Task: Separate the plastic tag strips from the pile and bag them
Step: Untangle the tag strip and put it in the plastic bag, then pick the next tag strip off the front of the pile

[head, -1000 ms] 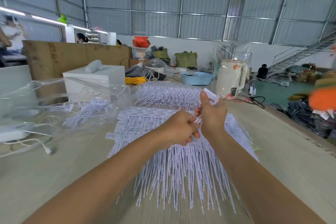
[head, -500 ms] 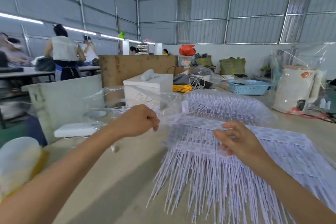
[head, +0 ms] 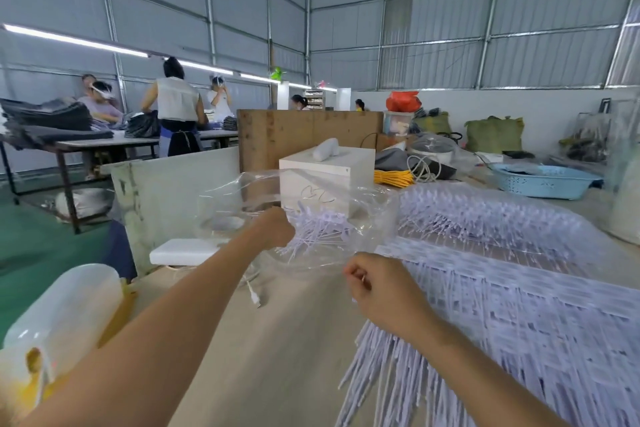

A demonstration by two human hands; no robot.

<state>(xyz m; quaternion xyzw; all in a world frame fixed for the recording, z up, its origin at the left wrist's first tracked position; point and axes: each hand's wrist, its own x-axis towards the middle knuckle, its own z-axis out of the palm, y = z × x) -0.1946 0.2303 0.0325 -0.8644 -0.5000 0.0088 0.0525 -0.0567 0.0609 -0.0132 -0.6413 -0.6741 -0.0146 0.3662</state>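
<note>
Clear glossy plastic bag (head: 346, 204); matt white plastic tag strips (head: 519, 305); plywood board (head: 304, 135).

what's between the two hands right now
In the head view, the clear plastic bag stretches between the left hand and right hand, with loose tag strips inside it.

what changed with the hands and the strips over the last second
The left hand left the pile, carried a bunch of tag strips leftward and now holds it inside the clear bag. The right hand let go of the strips and now pinches the bag's near edge. The big pile and the table stayed as they were.
</note>
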